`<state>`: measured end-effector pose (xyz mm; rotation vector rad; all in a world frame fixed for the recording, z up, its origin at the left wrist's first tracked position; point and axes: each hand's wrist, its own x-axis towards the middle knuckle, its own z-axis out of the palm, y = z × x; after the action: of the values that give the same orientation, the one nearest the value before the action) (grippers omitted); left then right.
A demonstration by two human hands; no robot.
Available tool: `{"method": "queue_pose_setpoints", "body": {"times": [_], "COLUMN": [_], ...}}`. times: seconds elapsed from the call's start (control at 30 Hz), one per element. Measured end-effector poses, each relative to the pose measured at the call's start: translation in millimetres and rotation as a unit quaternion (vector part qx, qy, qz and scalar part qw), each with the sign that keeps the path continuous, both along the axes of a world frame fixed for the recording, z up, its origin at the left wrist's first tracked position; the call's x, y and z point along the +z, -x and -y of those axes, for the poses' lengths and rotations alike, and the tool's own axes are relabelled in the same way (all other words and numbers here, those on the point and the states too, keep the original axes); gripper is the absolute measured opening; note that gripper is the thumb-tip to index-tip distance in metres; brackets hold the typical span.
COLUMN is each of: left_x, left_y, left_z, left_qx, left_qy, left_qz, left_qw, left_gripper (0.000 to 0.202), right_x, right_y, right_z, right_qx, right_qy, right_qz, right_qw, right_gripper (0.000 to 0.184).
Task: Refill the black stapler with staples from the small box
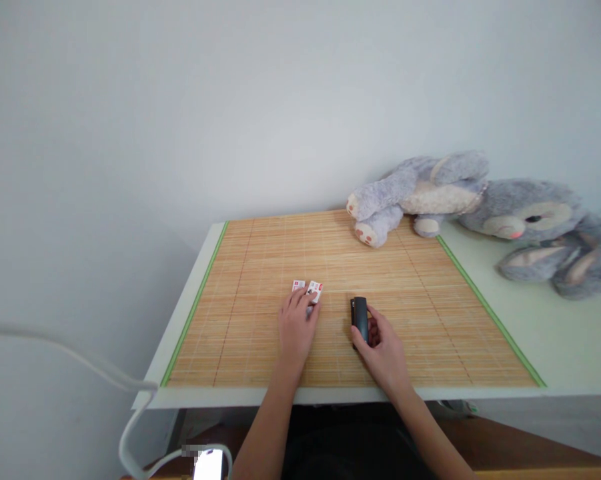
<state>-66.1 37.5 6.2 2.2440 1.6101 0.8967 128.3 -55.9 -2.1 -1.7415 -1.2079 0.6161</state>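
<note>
My left hand (297, 327) rests on the bamboo mat with its fingers closed on a small white box with red print (315, 289). Just left of that box, a second small white and red box (298, 285) shows beyond my fingertips. Under the thumb side there is a small greyish patch that I cannot make out. To the right, my right hand (384, 352) is wrapped round a black stapler (361, 316), thumb on its near side and fingers curled behind. The stapler points away from me, close to the mat.
The bamboo mat (280, 247) with green edging lies on a white table (540, 320) against the wall. A grey plush rabbit (445, 193) lies across the back right. A white cable (135, 427) loops by the left front corner, near a lit phone (209, 465) below the table edge.
</note>
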Motion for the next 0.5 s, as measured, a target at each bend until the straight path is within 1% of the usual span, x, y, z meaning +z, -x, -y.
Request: {"method": "queue_pose_setpoints", "body": {"times": [0.1,0.2,0.3,0.37,0.43,0.5], "left_x": [1.5,7.1,16.5,22.5,25.7,25.0], "left_y": [16,25,23,15,2,-11], "left_z": [-4,-4,9,27,48,67], "left_qx": [0.035,0.052,0.060,0.040,-0.013,-0.057], "left_qy": [-0.004,-0.010,-0.020,-0.019,-0.005,0.012], "left_qz": [0.007,0.008,0.012,0.013,0.004,-0.010], "left_qw": [0.999,0.999,0.998,0.999,1.000,0.998], "left_gripper": [0.024,0.023,0.027,0.031,0.033,0.035], "right_x": [-1.9,-2.0,5.4,14.7,25.3,35.1], "right_y": [0,-2,-11,-20,-30,-38], "right_z": [0,0,-6,-15,-28,-43], "right_qx": [0.005,0.020,0.059,0.107,0.169,0.230], "right_qy": [0.001,0.002,-0.004,-0.012,-0.018,-0.019], "right_qz": [0.010,0.022,0.048,0.070,0.089,0.100], "right_qw": [1.000,1.000,0.997,0.992,0.981,0.968], "right_gripper": [0.059,0.055,0.048,0.043,0.042,0.046]}}
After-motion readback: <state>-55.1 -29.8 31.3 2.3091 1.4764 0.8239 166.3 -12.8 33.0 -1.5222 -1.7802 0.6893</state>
